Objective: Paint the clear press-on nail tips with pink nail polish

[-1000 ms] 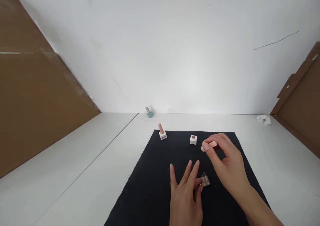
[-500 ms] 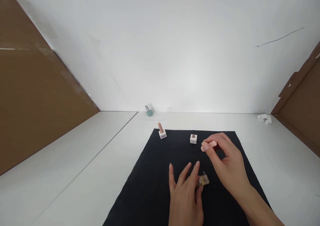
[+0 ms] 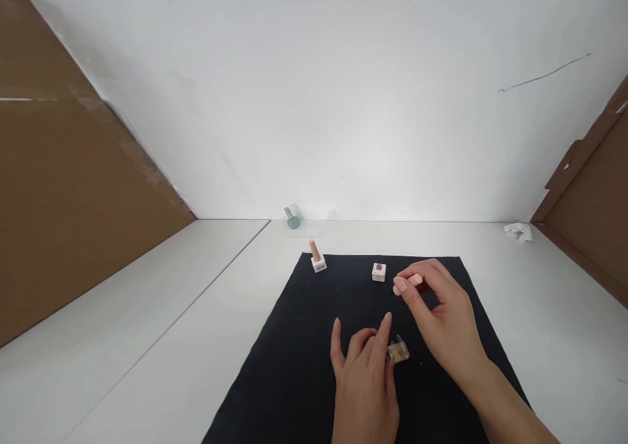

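My left hand lies palm down on the black mat, fingers apart, one finger curled in. Its thumb side touches a small clear, gold-tinted object lying on the mat. My right hand hovers just right of it, thumb and forefinger pinched on a small pink cap. Close to the left of that pinch stands a small white cube bottle with a dark open top. A second white bottle with a pink cap stands at the mat's far left corner.
A teal bottle with a silver cap leans against the white back wall. A crumpled white tissue lies at the far right. Brown cardboard panels close off the left and right sides of the white table.
One finger of my left hand has curled in, and the small clear object beside it shifted slightly. My right hand has held its pinch almost still.
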Motion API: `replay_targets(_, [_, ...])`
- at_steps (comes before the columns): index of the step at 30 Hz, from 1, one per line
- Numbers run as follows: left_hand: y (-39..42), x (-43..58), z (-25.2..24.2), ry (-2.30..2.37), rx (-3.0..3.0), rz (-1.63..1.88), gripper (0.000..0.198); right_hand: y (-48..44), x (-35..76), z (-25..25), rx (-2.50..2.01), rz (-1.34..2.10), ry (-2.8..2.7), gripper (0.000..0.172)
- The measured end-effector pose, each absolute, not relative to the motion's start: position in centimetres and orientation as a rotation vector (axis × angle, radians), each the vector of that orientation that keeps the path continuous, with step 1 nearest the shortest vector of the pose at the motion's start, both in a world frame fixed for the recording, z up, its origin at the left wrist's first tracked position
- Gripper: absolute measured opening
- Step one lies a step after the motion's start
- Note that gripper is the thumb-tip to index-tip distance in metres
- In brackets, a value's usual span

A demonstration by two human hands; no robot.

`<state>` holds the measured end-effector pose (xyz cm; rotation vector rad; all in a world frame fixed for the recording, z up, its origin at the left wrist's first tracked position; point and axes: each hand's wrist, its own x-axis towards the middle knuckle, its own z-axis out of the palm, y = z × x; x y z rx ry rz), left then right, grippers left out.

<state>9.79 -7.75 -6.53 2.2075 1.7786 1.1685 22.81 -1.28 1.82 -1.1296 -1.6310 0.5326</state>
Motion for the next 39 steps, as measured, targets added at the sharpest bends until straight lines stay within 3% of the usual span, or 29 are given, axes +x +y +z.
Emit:
replay_targets(23, [-8.0, 10.7, -6.6, 1.915, 2.226, 1.123, 0.050, -1.3, 22.8, 1.7, -1.119, 0.511, -1.663, 0.015])
replay_targets(32, [-9.4, 5.8, -7.1, 2.049, 2.182, 1.042, 0.060, -1.5, 22.7, 1.7, -1.148, 0.481, -1.654, 0.016])
replay_targets(39, [-9.9, 2.9, -8.3, 1.964, 1.950, 1.019, 0.072, -1.4, 22.8, 2.2, -1.235, 0.868, -1.469, 0.033])
